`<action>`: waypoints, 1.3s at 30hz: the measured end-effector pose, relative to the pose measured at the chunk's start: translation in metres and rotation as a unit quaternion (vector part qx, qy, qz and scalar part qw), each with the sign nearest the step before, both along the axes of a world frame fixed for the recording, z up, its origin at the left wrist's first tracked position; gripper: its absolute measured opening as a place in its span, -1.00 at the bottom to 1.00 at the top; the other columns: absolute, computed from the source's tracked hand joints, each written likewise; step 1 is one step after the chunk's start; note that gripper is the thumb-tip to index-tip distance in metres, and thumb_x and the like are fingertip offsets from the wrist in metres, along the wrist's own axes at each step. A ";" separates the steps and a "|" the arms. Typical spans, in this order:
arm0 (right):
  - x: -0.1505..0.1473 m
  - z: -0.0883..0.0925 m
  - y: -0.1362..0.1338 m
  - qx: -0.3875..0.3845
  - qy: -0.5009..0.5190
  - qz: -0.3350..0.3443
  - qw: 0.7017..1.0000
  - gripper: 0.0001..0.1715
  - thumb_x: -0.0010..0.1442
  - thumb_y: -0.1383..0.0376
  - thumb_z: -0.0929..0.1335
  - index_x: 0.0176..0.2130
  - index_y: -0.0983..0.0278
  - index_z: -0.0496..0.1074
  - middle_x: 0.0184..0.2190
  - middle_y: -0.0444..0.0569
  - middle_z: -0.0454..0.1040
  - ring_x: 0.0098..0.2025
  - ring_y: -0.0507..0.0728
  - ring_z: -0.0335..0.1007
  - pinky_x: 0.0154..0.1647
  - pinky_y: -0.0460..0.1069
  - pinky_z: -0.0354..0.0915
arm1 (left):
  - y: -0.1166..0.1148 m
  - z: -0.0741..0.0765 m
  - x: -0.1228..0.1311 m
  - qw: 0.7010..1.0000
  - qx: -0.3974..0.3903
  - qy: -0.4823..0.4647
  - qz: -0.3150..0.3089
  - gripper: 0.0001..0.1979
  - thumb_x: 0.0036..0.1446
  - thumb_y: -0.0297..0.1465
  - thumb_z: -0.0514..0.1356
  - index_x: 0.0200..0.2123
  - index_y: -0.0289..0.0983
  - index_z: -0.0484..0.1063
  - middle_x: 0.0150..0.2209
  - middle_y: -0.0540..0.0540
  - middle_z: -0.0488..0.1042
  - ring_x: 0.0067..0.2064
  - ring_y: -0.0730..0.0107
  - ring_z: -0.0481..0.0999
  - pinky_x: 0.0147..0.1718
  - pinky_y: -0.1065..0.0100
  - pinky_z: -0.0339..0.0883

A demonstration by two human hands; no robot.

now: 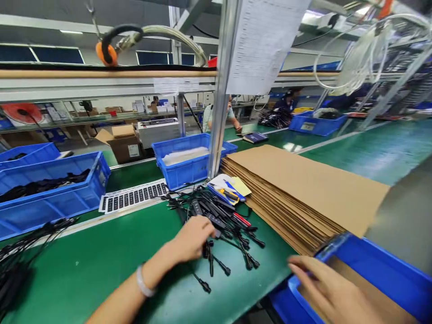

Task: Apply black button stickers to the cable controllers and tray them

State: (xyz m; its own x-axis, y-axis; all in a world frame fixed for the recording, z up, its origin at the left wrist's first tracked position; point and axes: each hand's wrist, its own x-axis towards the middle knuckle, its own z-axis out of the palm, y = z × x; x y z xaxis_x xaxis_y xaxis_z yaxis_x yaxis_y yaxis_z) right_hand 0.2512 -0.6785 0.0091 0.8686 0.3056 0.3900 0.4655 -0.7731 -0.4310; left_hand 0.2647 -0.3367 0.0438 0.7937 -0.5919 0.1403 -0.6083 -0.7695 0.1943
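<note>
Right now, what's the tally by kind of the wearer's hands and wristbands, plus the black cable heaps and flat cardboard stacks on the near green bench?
Hands: 2 (left hand, right hand)
Wristbands: 1 (pale wristband)
Black cable heaps: 2 (middle heap, left-edge heap)
Flat cardboard stacks: 1 (brown stack)
Total: 6

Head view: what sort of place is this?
Probably a factory assembly or packing line: black cables lie heaped on a long green worktop, with blue bins and stacked cardboard sheets around it.
</note>
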 end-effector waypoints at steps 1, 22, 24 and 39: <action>0.011 0.007 0.035 -0.006 0.037 0.070 0.997 -0.77 0.32 0.13 0.26 -0.18 0.15 0.46 -0.22 0.00 0.52 -0.19 0.17 0.49 -0.18 0.01 0.43 | 0.026 0.000 0.004 0.999 0.028 -0.018 0.004 -0.60 -0.05 -0.59 0.16 -0.08 -0.25 0.35 0.01 -0.19 0.41 0.06 0.12 0.33 0.06 0.14 0.22; 0.033 -0.032 0.270 -0.201 -0.057 0.231 0.950 -0.62 0.15 0.56 0.29 -0.07 0.32 0.49 -0.28 0.11 0.50 -0.22 0.24 0.45 -0.24 0.08 0.37 | 0.134 -0.053 -0.082 0.971 -0.158 0.046 0.175 -0.86 0.16 -0.32 0.25 -0.20 -0.20 0.48 -0.07 -0.12 0.47 -0.04 0.22 0.42 -0.02 0.18 0.30; 0.022 -0.039 0.251 -0.179 -0.065 0.280 0.941 -0.55 0.19 0.53 0.28 0.00 0.23 0.48 -0.17 0.10 0.51 -0.18 0.22 0.48 -0.22 0.07 0.41 | 0.131 -0.054 -0.081 0.970 -0.176 0.039 0.161 -0.86 0.09 -0.35 0.30 -0.24 -0.19 0.50 0.11 -0.16 0.36 0.15 0.11 0.30 0.11 0.10 0.22; 0.022 -0.024 0.233 -0.173 -0.010 0.191 0.966 -0.83 0.22 0.44 0.29 -0.21 0.25 0.44 -0.28 0.03 0.49 -0.22 0.24 0.41 -0.20 0.11 0.36 | 0.104 -0.046 -0.084 0.959 -0.238 0.123 0.088 -0.67 0.09 -0.58 0.15 -0.08 -0.16 0.38 -0.07 -0.06 0.47 -0.02 0.28 0.42 0.00 0.25 0.30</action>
